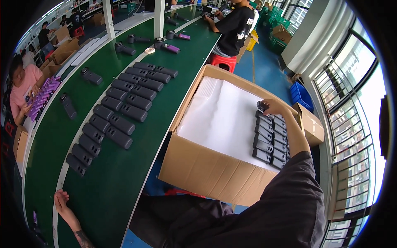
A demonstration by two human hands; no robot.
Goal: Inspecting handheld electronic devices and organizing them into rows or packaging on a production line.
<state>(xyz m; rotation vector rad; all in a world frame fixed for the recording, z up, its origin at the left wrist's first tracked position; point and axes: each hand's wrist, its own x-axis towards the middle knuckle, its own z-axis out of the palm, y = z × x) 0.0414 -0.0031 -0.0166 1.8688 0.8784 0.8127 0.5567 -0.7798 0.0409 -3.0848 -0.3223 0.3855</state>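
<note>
My right hand (273,106) is closed on a dark grey handheld device housing (261,106) inside the far right of a cardboard box (215,165). Directly below that hand, similar housings (263,144) lie side by side in two columns on a white sheet (219,113) in the box. My left hand (62,201) rests over the near left of the green table (103,198), fingers loosely curled, and nothing shows in it. Beyond it, several dark grey housings (99,122) lie in slanting rows on the table.
Single dark devices (91,76) and purple-handled ones (170,48) sit farther along the table, near a tape roll (149,50). A person in pink (27,89) works across the table, beside purple parts (43,95). Another person (235,27) sits ahead on a red stool (223,62).
</note>
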